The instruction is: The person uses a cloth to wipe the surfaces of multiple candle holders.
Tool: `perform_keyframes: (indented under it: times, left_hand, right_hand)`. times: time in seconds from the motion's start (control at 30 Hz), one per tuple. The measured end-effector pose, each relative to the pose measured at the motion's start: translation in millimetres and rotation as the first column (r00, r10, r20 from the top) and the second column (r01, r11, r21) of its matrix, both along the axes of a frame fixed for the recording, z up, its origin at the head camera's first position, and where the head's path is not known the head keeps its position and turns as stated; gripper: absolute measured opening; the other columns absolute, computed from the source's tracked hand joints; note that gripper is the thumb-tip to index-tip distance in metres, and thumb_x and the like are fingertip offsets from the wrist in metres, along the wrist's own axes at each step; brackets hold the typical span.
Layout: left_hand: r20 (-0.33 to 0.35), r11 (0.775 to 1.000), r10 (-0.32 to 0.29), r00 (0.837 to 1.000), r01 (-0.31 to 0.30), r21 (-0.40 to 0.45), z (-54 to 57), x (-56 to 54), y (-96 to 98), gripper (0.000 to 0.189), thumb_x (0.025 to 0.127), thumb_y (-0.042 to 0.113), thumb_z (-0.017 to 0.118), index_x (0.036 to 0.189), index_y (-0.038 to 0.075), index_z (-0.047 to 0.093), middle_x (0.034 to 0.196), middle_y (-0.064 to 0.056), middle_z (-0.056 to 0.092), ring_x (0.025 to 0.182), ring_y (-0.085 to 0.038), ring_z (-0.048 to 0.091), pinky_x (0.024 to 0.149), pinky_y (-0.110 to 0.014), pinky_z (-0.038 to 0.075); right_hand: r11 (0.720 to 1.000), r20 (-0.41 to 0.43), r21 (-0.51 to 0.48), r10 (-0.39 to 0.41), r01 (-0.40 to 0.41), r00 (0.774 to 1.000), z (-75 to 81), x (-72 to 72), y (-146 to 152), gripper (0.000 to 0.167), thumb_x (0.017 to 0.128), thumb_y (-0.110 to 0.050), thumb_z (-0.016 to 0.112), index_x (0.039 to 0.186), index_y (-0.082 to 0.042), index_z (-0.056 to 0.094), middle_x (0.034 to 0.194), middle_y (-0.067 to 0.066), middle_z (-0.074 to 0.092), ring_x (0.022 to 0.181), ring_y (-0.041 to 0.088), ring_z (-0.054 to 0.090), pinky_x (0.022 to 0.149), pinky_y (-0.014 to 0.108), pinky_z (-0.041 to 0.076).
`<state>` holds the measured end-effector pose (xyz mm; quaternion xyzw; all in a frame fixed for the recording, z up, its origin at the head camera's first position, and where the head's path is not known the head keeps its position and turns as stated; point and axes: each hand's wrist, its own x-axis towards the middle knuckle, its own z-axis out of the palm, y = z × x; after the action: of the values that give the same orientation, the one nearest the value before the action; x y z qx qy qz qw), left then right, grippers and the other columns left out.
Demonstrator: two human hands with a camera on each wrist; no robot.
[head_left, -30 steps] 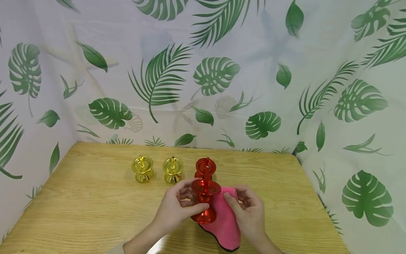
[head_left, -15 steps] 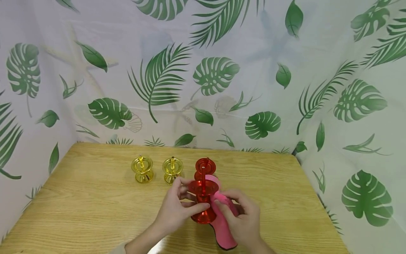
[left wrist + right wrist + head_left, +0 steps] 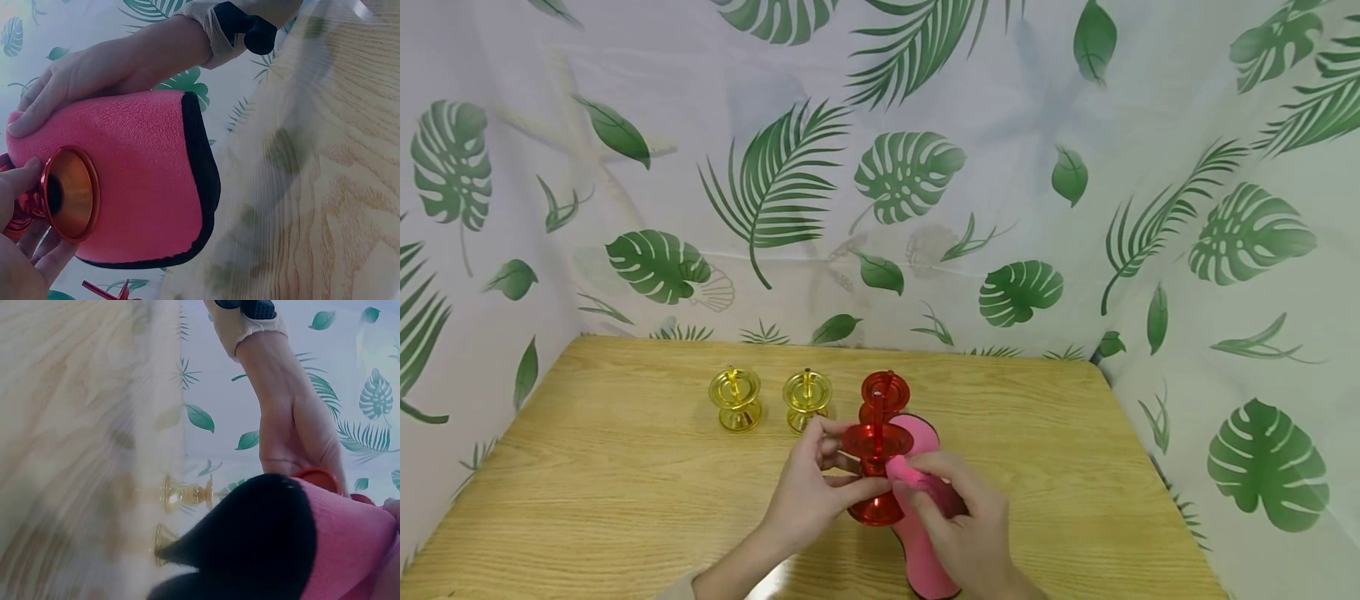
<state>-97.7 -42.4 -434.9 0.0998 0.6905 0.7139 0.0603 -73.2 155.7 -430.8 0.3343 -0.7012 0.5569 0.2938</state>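
Note:
My left hand (image 3: 811, 486) grips a shiny red candle holder (image 3: 877, 443) round its stem and holds it upright above the table. The holder has a wide dish with a spike on top; its flared, hollow base (image 3: 74, 194) faces the left wrist view. Beside it, my right hand (image 3: 967, 521) pinches a pink cloth (image 3: 923, 546) with dark edging, between thumb and fingers, against the holder's right side. In the right wrist view the cloth's black edge (image 3: 262, 531) covers most of the holder.
Behind the hands, a second red candle holder (image 3: 886, 388) stands on the wooden table (image 3: 625, 483), partly hidden. To its left stand two gold candle holders (image 3: 735, 398), in a row with it. A leaf-patterned curtain (image 3: 820, 192) rises at the table's back edge.
My right hand has moved left with the cloth, folding it in closer against the red candle holder. The holder and my left hand have shifted slightly left.

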Motion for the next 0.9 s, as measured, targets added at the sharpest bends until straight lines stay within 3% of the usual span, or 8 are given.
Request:
perform_keyframes:
  times: [0.13, 0.27, 0.37, 0.47, 0.6, 0.8, 0.9]
  left_hand:
    - [-0.004, 0.999, -0.025, 1.000, 0.025, 0.019, -0.3, 1.4, -0.1, 0.065, 0.081, 0.009, 0.090, 0.130, 0.000, 0.048, 0.122, -0.025, 0.073, 0.088, -0.012, 0.072, 0.081, -0.029, 0.064]
    - [-0.025, 0.998, -0.056, 0.998, 0.057, 0.038, 1.1, 4.0, 1.1, 0.064, 0.083, 0.009, 0.089, 0.129, -0.003, 0.047, 0.121, -0.028, 0.073, 0.087, -0.011, 0.071, 0.081, -0.028, 0.064]
    - [-0.047, 0.996, -0.072, 0.996, 0.074, 0.040, 2.9, 6.4, 2.7, 0.064, 0.083, 0.008, 0.089, 0.129, -0.006, 0.047, 0.120, -0.030, 0.072, 0.087, -0.009, 0.070, 0.080, -0.025, 0.063]
    - [-0.051, 0.997, -0.073, 0.996, 0.074, 0.026, 4.5, 8.1, 4.2, 0.065, 0.082, 0.008, 0.090, 0.130, -0.006, 0.048, 0.119, -0.029, 0.073, 0.087, -0.008, 0.069, 0.080, -0.022, 0.061]
    - [-0.027, 0.998, -0.056, 0.998, 0.056, 0.004, 4.7, 7.9, 5.1, 0.064, 0.082, 0.009, 0.090, 0.129, -0.003, 0.049, 0.118, -0.026, 0.074, 0.086, -0.008, 0.069, 0.080, -0.023, 0.061]
    - [0.012, 0.999, -0.028, 1.000, 0.029, -0.017, 3.4, 5.4, 4.2, 0.064, 0.081, 0.012, 0.091, 0.129, 0.002, 0.049, 0.120, -0.021, 0.075, 0.089, -0.013, 0.071, 0.082, -0.028, 0.064]
    - [0.019, 1.000, -0.012, 1.000, 0.013, -0.027, 3.0, 3.9, 3.9, 0.065, 0.081, 0.012, 0.091, 0.129, 0.003, 0.049, 0.120, -0.020, 0.075, 0.091, -0.016, 0.072, 0.083, -0.029, 0.065]
  right_hand:
    - [0.998, 0.126, -0.014, -0.062, 0.064, 0.990, 3.3, 0.1, 3.1, 0.036, 0.079, 0.023, 0.076, 0.108, 0.002, 0.072, 0.096, 0.018, 0.075, 0.092, -0.002, 0.074, 0.073, 0.019, 0.063]
    - [0.991, 0.276, -0.041, -0.110, 0.126, 0.955, 1.8, -1.3, 4.9, 0.025, 0.085, 0.017, 0.075, 0.104, 0.000, 0.073, 0.094, 0.006, 0.076, 0.089, -0.002, 0.074, 0.069, 0.019, 0.062]
    - [0.984, 0.394, -0.105, -0.092, 0.144, 0.914, -1.8, -3.2, 5.3, 0.020, 0.088, 0.015, 0.073, 0.103, 0.003, 0.072, 0.096, -0.005, 0.076, 0.089, 0.001, 0.073, 0.070, 0.018, 0.062]
    - [0.974, 0.452, -0.183, -0.036, 0.132, 0.891, -5.8, -5.2, 5.5, 0.018, 0.088, 0.018, 0.070, 0.104, 0.008, 0.070, 0.097, -0.008, 0.076, 0.089, 0.003, 0.074, 0.069, 0.018, 0.062]
    - [0.969, 0.414, -0.222, -0.009, 0.110, 0.910, -9.2, -5.6, 5.7, 0.018, 0.087, 0.021, 0.069, 0.103, 0.012, 0.068, 0.097, -0.008, 0.076, 0.089, 0.003, 0.074, 0.069, 0.017, 0.062]
    - [0.985, 0.273, -0.149, -0.042, 0.086, 0.961, -8.2, -0.7, 6.3, 0.025, 0.084, 0.022, 0.071, 0.103, 0.006, 0.072, 0.100, -0.011, 0.076, 0.090, -0.001, 0.073, 0.070, 0.020, 0.063]
    - [0.991, 0.160, -0.130, 0.006, 0.015, 0.987, -6.1, 1.6, 5.9, 0.033, 0.081, 0.026, 0.072, 0.107, 0.005, 0.073, 0.101, 0.003, 0.079, 0.090, -0.001, 0.073, 0.070, 0.018, 0.062]
